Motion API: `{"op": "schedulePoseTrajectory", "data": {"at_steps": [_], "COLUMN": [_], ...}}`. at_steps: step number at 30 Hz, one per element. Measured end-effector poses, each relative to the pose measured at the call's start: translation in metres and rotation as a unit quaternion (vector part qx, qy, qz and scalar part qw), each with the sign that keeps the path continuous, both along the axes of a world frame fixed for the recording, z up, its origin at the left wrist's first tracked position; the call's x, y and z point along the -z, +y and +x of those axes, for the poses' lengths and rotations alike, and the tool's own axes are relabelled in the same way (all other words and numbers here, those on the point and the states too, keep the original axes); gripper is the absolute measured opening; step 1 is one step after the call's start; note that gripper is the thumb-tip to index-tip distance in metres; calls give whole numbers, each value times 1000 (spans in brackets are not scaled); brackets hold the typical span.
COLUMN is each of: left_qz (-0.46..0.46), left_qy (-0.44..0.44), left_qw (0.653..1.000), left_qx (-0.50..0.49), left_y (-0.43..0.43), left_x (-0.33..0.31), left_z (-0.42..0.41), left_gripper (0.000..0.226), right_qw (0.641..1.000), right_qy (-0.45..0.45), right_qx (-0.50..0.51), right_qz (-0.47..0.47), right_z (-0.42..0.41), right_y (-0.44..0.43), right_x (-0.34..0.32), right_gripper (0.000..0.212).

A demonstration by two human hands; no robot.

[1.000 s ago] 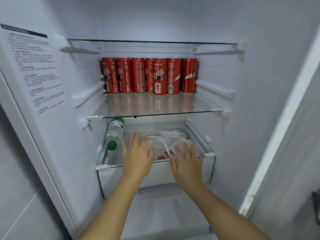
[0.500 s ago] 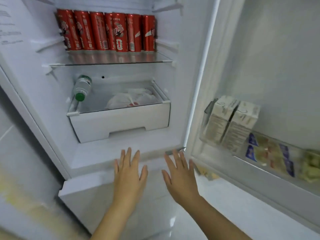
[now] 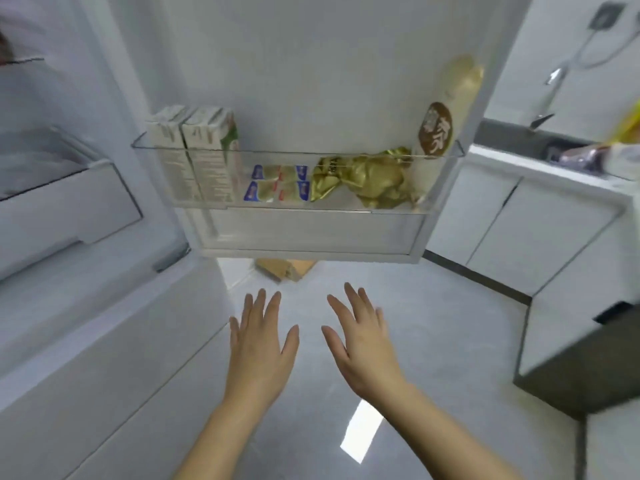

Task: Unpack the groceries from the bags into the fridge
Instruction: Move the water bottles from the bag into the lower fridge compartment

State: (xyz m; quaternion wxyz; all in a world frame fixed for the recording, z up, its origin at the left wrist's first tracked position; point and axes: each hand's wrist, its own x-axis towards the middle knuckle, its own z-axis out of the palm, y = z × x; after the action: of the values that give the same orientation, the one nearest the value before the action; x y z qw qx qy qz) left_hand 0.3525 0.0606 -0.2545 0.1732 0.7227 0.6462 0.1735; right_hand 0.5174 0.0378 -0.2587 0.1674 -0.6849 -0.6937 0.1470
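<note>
Head view: door shelf (image 3: pixel 277 157) holds cartons (image 3: pixel 194 150), small packets (image 3: pixel 277 183) and a gold pouch (image 3: pixel 363 178).
Hands: left hand (image 3: pixel 263 344) and right hand (image 3: pixel 363 344) below the shelf, fingers spread, holding nothing.
Bags: probably the blurred bundle (image 3: pixel 588 155) right of the shelf.
Advice: the person should reach there and grip one item firmly.

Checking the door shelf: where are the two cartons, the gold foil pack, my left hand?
two cartons (image 3: pixel 204 140): head view, right carton's printed face.
gold foil pack (image 3: pixel 367 174): head view, crumpled middle.
left hand (image 3: pixel 259 344): head view, back of hand.
</note>
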Motion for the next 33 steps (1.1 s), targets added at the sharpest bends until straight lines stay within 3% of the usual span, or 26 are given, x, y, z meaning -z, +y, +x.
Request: {"op": "schedulePoseTrajectory", "data": {"at_steps": [4, 9, 13, 16, 19, 26, 33], "left_qz": [11, 4, 18, 30, 45, 46, 50], "left_qy": [-64, -83, -29, 22, 64, 13, -47], "left_qw": [989, 956, 925, 905, 882, 838, 784], "left_qx": [130, 281, 378, 423, 465, 544, 617], "left_y": [16, 14, -8, -28, -55, -147, -267], "left_x": [-13, -29, -37, -46, -55, -63, -59], "left_z": [51, 112, 151, 177, 202, 254, 316], "left_gripper": [61, 60, 64, 73, 76, 74, 70], "right_qw": [989, 942, 903, 869, 838, 778, 729], "right_qy": [79, 177, 139, 84, 87, 122, 117], "right_qx": [127, 283, 406, 486, 537, 607, 667], "right_qz": [3, 32, 25, -39, -42, 106, 106], "right_z": [54, 98, 118, 127, 132, 141, 176], "right_y": [-32, -87, -138, -179, -218, -303, -433], "right_x": [-12, -35, -49, -58, -70, -73, -74], "right_gripper": [51, 62, 62, 59, 60, 54, 54]}}
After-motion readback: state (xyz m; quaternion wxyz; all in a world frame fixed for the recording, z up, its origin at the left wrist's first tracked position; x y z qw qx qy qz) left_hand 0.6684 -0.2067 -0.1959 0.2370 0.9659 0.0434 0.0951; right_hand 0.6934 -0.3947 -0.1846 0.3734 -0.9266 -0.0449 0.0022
